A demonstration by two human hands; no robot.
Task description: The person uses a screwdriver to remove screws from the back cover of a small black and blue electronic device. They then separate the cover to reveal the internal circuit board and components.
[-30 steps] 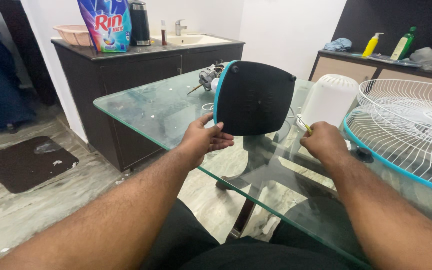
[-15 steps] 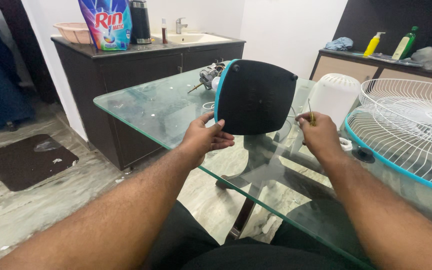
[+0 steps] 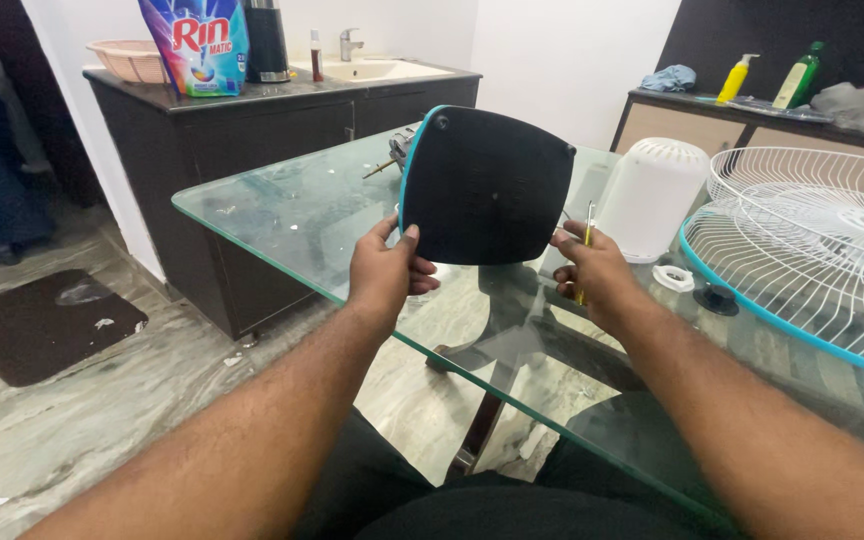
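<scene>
Head cam: left hand (image 3: 384, 275) grips the black rounded-square plastic base with teal rim (image 3: 487, 185), held upright over the glass counter's (image 3: 272, 215) near edge. Right hand (image 3: 592, 275) steadies its other side, fingers closed around a thin yellow-handled screwdriver (image 3: 586, 240). White wire fan grille (image 3: 812, 260) lies toward the right edge.

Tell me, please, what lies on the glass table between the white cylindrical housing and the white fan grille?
In the head view, a small white ring and a small black knob lie between the white housing and the fan grille.
</scene>
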